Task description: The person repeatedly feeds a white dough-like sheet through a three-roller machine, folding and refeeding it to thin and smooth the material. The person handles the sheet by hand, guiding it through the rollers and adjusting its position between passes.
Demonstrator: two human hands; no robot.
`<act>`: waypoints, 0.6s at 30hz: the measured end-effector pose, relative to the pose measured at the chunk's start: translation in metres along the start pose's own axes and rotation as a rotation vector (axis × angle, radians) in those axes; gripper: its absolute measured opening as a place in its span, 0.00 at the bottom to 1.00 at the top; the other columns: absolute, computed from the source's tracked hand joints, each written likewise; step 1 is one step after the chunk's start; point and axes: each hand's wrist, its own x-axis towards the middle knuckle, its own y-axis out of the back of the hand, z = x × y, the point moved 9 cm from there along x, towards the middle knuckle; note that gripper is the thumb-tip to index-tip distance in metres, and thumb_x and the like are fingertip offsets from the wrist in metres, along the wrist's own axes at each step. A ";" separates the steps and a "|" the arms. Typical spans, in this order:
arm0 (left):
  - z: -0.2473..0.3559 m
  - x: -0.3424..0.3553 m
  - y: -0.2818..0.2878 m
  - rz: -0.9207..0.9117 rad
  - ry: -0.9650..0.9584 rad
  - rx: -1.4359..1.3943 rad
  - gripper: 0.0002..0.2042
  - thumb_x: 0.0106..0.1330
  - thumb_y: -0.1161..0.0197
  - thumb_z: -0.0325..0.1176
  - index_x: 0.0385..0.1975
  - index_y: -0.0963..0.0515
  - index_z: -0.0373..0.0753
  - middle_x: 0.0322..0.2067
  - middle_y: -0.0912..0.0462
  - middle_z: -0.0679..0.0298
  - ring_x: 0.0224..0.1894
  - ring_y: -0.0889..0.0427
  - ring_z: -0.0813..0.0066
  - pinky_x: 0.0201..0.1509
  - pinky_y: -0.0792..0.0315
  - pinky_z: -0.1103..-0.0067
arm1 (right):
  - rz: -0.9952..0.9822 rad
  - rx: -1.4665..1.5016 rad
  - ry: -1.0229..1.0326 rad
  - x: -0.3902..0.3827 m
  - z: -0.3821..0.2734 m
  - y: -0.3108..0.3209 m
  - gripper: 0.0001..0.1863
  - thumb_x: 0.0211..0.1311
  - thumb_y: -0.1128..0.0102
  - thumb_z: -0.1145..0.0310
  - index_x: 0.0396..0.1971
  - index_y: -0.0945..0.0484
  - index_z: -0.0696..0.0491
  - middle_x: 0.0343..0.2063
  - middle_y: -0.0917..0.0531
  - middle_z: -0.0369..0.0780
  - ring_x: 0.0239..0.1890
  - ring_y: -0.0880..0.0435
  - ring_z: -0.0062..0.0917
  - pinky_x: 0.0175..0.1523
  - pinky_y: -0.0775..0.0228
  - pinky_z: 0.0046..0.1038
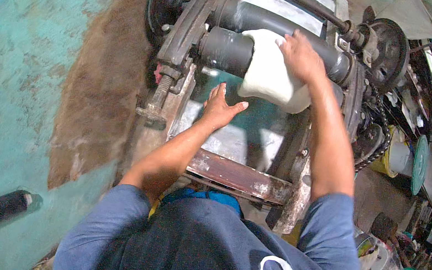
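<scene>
Currently | right hand (303, 58) on plain dough (268, 76) | left hand (221, 110) spread nearby

The right hand (305, 59) touches white dough (269, 67) over a roller (227, 50)

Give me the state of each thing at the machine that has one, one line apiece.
White dough-like sheet: draped over front roller, lower edge hanging.
Front roller: partly covered; turning or not, cannot tell.
Rear roller: smeared pale near its left end.
Left hand: open, fingers spread, apart from sheet.
Right hand: at sheet, blurred.
Crossbar: worn, pale-patched.
</scene>
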 end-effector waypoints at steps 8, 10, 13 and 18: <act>0.030 0.017 -0.033 -0.207 -0.072 -0.068 0.45 0.48 0.30 0.62 0.61 0.33 0.35 0.62 0.32 0.47 0.67 0.37 0.55 0.67 0.42 0.60 | 0.586 0.536 -0.199 -0.205 -0.009 -0.003 0.37 0.54 0.32 0.67 0.62 0.37 0.60 0.62 0.35 0.54 0.65 0.36 0.46 0.68 0.45 0.42; 0.022 0.029 -0.050 -0.279 -0.129 -0.216 0.40 0.48 0.29 0.62 0.56 0.26 0.39 0.58 0.26 0.50 0.64 0.32 0.56 0.65 0.39 0.59 | 0.515 0.929 -0.550 -0.227 0.029 -0.053 0.35 0.54 0.30 0.60 0.60 0.33 0.59 0.55 0.28 0.48 0.54 0.26 0.36 0.57 0.33 0.36; 0.029 0.028 -0.046 -0.313 -0.138 -0.322 0.36 0.48 0.30 0.61 0.53 0.23 0.43 0.54 0.22 0.54 0.60 0.27 0.57 0.63 0.37 0.60 | 0.245 0.923 -0.489 -0.212 0.062 -0.101 0.33 0.53 0.30 0.51 0.52 0.25 0.59 0.48 0.21 0.42 0.49 0.23 0.27 0.54 0.31 0.30; 0.038 0.020 -0.021 -0.184 -0.114 -0.055 0.37 0.48 0.26 0.55 0.56 0.26 0.40 0.55 0.23 0.54 0.59 0.26 0.58 0.63 0.35 0.69 | 0.015 1.285 -0.515 -0.180 0.050 -0.120 0.43 0.48 0.32 0.36 0.54 0.24 0.57 0.50 0.20 0.43 0.54 0.25 0.30 0.59 0.35 0.33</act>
